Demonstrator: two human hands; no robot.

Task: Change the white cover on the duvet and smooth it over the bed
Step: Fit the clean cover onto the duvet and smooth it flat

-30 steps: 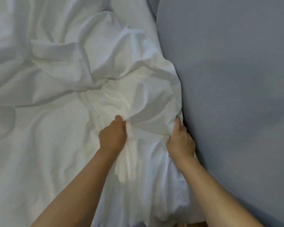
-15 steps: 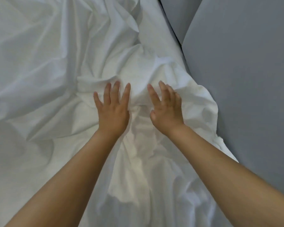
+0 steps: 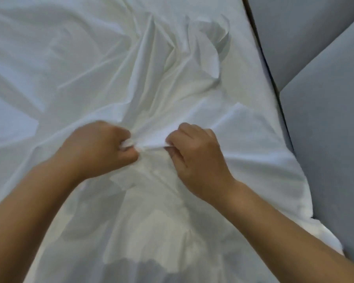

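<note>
both hands (image 3: 102,149) (image 3: 194,158) pinch white cover (image 3: 151,137) | creases fan away

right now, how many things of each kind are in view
hands: 2 (left hand, right hand, each pinching the cover)
cover: 1
grey panels: 2
total: 5
</note>
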